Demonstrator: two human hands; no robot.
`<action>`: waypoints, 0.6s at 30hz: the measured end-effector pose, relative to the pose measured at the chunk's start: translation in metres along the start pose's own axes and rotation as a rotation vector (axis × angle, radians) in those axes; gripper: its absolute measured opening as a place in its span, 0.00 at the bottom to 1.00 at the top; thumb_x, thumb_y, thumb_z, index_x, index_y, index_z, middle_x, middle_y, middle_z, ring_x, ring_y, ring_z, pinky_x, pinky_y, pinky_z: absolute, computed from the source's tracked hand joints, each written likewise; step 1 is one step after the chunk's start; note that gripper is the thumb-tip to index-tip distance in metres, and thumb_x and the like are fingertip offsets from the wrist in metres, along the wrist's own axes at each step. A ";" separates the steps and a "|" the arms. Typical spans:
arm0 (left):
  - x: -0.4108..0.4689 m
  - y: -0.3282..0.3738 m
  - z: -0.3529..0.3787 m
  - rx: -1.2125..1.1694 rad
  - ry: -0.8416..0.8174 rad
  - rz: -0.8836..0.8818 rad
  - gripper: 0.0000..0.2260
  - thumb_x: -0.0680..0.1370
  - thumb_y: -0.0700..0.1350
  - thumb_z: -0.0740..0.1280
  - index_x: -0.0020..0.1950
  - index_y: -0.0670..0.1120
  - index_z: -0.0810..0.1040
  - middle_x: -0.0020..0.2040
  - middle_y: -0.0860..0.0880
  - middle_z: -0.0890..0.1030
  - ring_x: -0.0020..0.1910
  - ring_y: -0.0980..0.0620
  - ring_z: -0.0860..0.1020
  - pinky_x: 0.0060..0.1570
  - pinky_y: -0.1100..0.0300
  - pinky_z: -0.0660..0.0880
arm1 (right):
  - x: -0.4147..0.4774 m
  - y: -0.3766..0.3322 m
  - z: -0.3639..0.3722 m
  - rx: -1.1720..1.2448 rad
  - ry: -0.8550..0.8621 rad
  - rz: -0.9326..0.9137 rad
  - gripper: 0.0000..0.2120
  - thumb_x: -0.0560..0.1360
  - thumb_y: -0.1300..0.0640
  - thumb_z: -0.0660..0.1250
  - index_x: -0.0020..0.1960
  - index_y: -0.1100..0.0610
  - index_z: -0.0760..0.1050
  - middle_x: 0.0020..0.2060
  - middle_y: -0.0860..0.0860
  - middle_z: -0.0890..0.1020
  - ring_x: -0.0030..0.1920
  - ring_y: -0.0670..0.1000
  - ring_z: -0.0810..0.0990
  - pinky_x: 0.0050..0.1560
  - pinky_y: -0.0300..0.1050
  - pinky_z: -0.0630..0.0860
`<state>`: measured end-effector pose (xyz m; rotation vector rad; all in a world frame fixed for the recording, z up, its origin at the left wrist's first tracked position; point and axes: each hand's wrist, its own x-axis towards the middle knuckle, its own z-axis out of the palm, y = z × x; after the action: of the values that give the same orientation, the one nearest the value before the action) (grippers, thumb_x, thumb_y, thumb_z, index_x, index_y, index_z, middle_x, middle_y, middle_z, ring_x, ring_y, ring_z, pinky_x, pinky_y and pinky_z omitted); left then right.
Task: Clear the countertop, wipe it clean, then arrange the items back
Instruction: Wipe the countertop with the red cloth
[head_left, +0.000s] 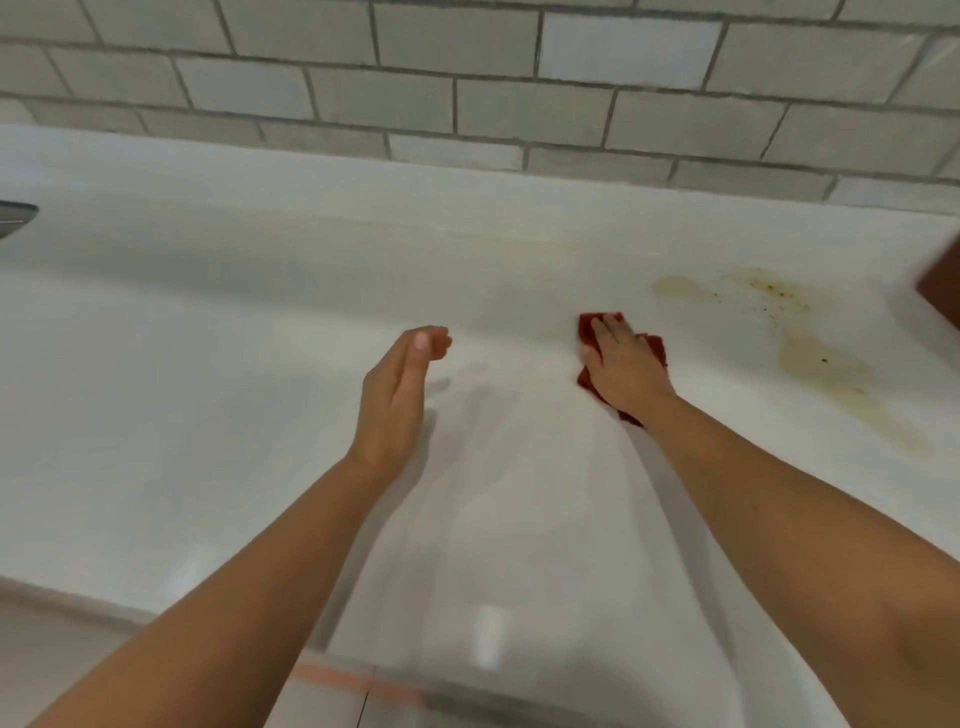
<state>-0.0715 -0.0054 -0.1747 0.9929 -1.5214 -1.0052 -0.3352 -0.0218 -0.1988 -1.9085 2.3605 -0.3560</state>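
A white countertop (208, 364) fills the view. My right hand (626, 366) lies flat on a red cloth (655, 347), pressing it onto the counter right of centre. Only the cloth's edges show around the hand. Yellowish-brown stains (826, 364) with dark specks spread over the counter to the right of the cloth. My left hand (400, 395) hovers just above the counter left of the cloth, fingers relaxed and slightly bent, holding nothing.
A grey tiled wall (519, 104) runs along the back of the counter. A metal edge (15, 218) shows at the far left. A brown object (943, 280) juts in at the right border. The counter's front edge (78, 603) runs along the lower left.
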 end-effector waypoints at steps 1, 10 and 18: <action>-0.008 0.001 -0.013 -0.006 0.013 -0.012 0.15 0.79 0.55 0.52 0.52 0.55 0.77 0.52 0.53 0.80 0.54 0.58 0.78 0.56 0.67 0.71 | -0.002 -0.014 0.002 -0.022 -0.019 -0.020 0.24 0.82 0.53 0.49 0.75 0.62 0.54 0.75 0.56 0.56 0.76 0.54 0.52 0.74 0.50 0.50; -0.080 0.000 -0.073 0.053 0.141 -0.044 0.20 0.77 0.61 0.50 0.55 0.53 0.77 0.53 0.55 0.80 0.55 0.59 0.77 0.56 0.66 0.71 | -0.169 -0.153 0.009 0.109 -0.252 -0.634 0.24 0.82 0.51 0.51 0.76 0.56 0.54 0.76 0.51 0.56 0.76 0.49 0.49 0.74 0.46 0.47; -0.115 0.002 -0.089 0.089 0.207 0.012 0.18 0.79 0.53 0.51 0.57 0.47 0.75 0.54 0.57 0.78 0.55 0.70 0.73 0.52 0.79 0.65 | -0.223 -0.065 -0.016 0.218 -0.171 -0.298 0.24 0.78 0.39 0.44 0.73 0.40 0.51 0.72 0.33 0.48 0.73 0.34 0.46 0.75 0.37 0.43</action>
<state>0.0326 0.0936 -0.1952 1.1135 -1.4081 -0.8053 -0.2280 0.1842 -0.1854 -2.0901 1.8510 -0.4307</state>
